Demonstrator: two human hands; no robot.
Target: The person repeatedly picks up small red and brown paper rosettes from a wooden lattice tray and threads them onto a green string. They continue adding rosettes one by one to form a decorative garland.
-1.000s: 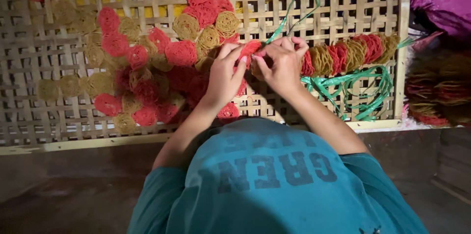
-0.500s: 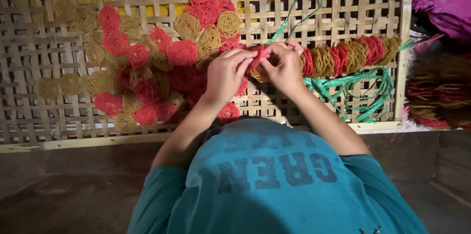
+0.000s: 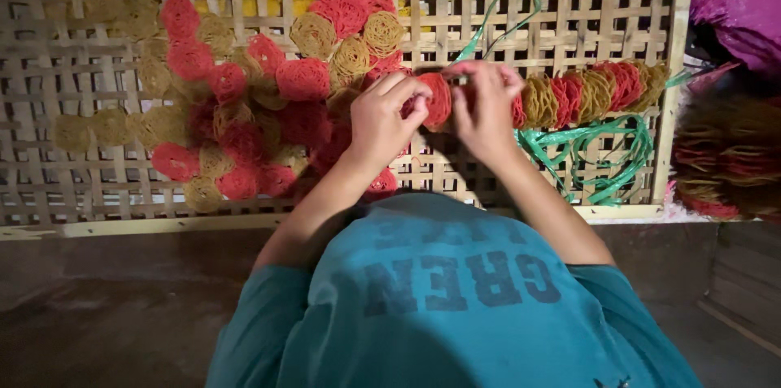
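My left hand (image 3: 390,115) pinches a red round woven disc (image 3: 438,100) at the near end of a row of red and tan discs (image 3: 590,92) threaded on a green plastic strip (image 3: 496,18). My right hand (image 3: 486,107) grips that same end of the row, fingers closed around the strip and the first discs. Both hands hover over a woven bamboo tray (image 3: 81,193). A loose pile of red and tan discs (image 3: 244,119) lies on the tray just left of my left hand.
Coils of green plastic strip (image 3: 602,160) lie on the tray under the threaded row. A purple bag (image 3: 740,6) and stacked bundles of discs (image 3: 728,160) sit to the right. Dark floor (image 3: 98,307) runs in front of the tray.
My hands came together over the red disc and pushed it onto the end of the row; the left hand now pinches it against the other discs.
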